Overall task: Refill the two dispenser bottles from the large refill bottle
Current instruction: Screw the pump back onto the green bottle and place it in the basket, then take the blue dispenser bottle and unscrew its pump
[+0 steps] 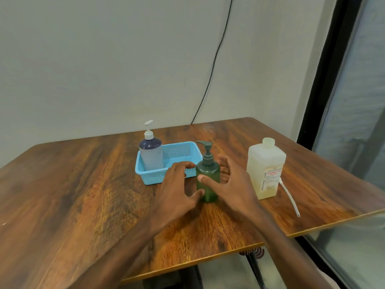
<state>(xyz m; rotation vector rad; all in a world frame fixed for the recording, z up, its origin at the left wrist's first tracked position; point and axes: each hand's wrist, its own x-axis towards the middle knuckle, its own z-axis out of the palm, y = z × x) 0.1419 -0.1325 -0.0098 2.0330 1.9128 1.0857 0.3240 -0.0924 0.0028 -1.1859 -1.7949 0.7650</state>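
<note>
- We are at the start of the job. No bottle is being filled yet.
- The green bottle [210, 188] stands upright on the wooden table [83, 184], right in front of us, just beside the blue basket [154, 178].
- Its dark pump top [206, 151] is on, so nothing can go in yet.
- Our left hand [177, 184] is next to the green bottle with its fingers spread wide. The thumb tip is at the low part of the bottle. It holds nothing.
- Our right hand [229, 180] curves round the other side. Its thumb lies across the front of the bottle and its fingers reach behind. We cannot tell if it is really squeezing the bottle or only touching it.
- The other pump bottle [151, 157], dark blue with a white top, stands in the left end of the basket. Its top is on too.
- The big refill bottle [265, 167] stands to the right, apart from our hands. Its neck is open, with no cap. It looks partly full of pale stuff.
- A white tube [290, 197] lies on the table just beside it.
- We think the step in hand is getting the green bottle ready to open.
- Next, one hand should hold the body still, and the other should twist the pump top off.
- Then we can lift the big bottle and pour slowly into the small neck, so nothing spills.
</note>
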